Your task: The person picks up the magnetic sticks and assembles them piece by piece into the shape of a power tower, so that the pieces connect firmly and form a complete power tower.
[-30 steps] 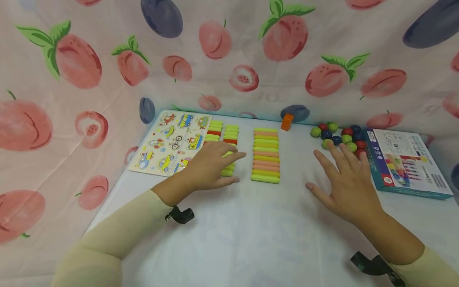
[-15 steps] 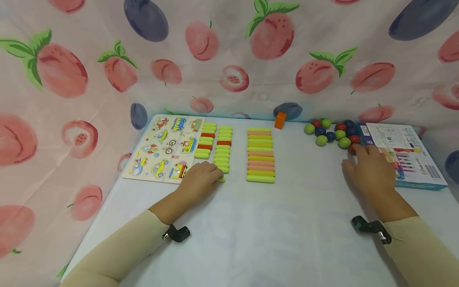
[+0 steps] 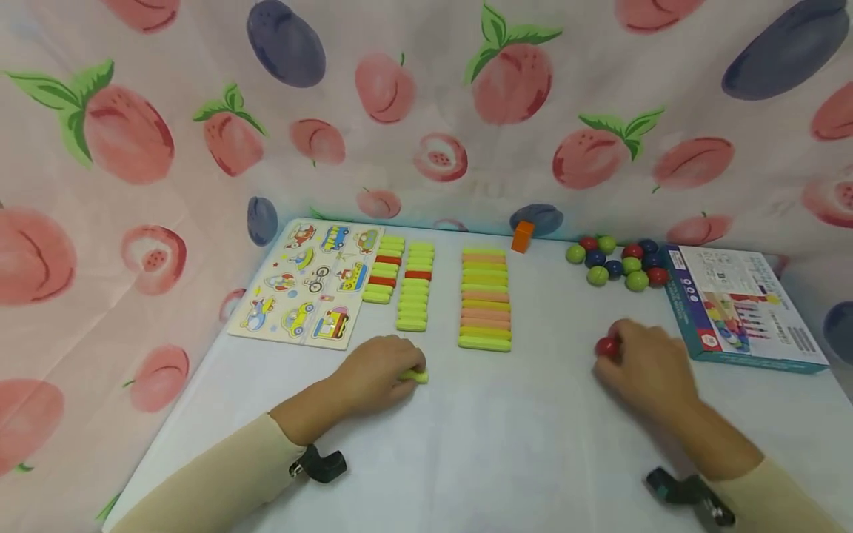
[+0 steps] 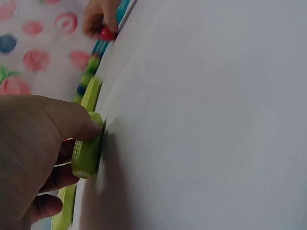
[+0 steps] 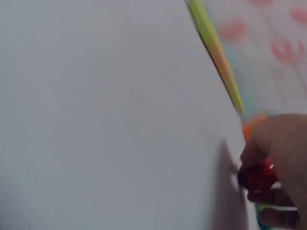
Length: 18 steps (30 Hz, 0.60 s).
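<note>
My left hand [image 3: 375, 376] pinches a ridged lime-green stick [image 3: 416, 377] between thumb and fingers, low over the white table. In the left wrist view the stick [image 4: 87, 152] shows its end and one long side. Whether it touches the cloth I cannot tell. At the right, my right hand [image 3: 649, 370] grips a small glossy red ball [image 3: 606, 347], blurred in the right wrist view and partly hidden by the fingers. Ahead of the left hand lie two columns of lime-green and red sticks [image 3: 415, 296]. A wider column of green, yellow and peach sticks [image 3: 485, 300] lies mid-table.
A picture puzzle board [image 3: 306, 285] lies at the left, partly beside the stick columns. An orange block [image 3: 523, 237] stands at the back. Several green, red and blue balls [image 3: 614, 269] cluster left of a flat printed box [image 3: 746, 307]. A fruit-patterned cloth [image 3: 373, 163] hangs behind.
My left hand has drawn a lime-green stick towards me from the columns' near end. My right hand has taken a red ball from the cluster and moved it nearer and leftward.
</note>
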{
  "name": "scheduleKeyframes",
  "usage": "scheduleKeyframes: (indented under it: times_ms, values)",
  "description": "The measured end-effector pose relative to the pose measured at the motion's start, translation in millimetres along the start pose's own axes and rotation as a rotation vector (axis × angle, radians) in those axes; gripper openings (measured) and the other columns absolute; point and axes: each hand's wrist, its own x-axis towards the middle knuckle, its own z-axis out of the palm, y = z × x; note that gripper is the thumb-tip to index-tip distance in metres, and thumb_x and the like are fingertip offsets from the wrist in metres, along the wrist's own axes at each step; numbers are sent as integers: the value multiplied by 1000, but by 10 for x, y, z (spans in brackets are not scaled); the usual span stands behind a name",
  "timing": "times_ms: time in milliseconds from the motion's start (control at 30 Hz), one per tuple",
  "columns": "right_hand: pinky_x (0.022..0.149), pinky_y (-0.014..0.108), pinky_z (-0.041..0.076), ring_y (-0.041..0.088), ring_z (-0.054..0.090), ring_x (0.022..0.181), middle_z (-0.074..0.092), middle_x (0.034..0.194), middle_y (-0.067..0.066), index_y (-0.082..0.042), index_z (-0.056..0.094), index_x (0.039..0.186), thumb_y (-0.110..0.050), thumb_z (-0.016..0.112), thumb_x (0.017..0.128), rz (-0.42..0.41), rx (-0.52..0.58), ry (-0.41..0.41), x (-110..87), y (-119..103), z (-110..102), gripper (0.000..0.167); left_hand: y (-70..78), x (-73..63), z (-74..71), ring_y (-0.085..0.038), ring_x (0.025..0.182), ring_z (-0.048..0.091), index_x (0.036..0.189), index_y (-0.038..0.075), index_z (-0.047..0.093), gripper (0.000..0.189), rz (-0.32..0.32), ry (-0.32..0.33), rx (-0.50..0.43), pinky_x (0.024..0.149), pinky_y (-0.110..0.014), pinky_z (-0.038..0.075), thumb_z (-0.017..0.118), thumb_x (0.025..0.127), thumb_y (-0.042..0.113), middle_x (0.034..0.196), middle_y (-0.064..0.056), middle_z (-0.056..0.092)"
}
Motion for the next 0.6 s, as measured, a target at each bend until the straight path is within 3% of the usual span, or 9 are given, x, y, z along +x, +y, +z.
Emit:
scheduleKeyframes:
  times_ms: [133,267,433,533,600]
  values:
    - [82,42,51,15,58,94,68,101,-8,-19,73,119,-30,90,84,-192,181,-75,-345,-639,290,40,310,119,106,-5,91,57,111,21,70,13,102,-69,-84,84,-25,51,77,100,23,98,13,64]
    - [83,32,53,5,58,97,69,107,-18,-27,76,121,-28,95,83,-354,298,-50,-489,-1047,493,43,561,258,227,-1,90,56,112,21,69,11,197,-72,-126,81,-17,48,74,103,24,100,12,64]
    - [79,29,51,6,59,95,70,107,-18,-25,77,123,-20,95,82,-430,362,-7,-508,-1167,558,45,672,286,298,1,88,56,103,20,70,3,245,-17,-149,79,-13,46,74,103,21,100,10,63]
    - [81,30,52,5,59,98,71,108,-19,-26,77,126,-20,94,84,-454,370,-33,-498,-1128,552,46,660,250,298,0,102,62,110,19,74,8,287,-27,-191,90,-12,48,70,104,17,115,7,65]
    - [83,31,52,5,58,101,70,108,-22,-28,76,131,-20,92,86,-512,379,-56,-486,-1086,552,48,632,229,276,-4,112,61,119,21,77,19,371,-52,-141,98,-15,47,69,104,14,127,4,63]
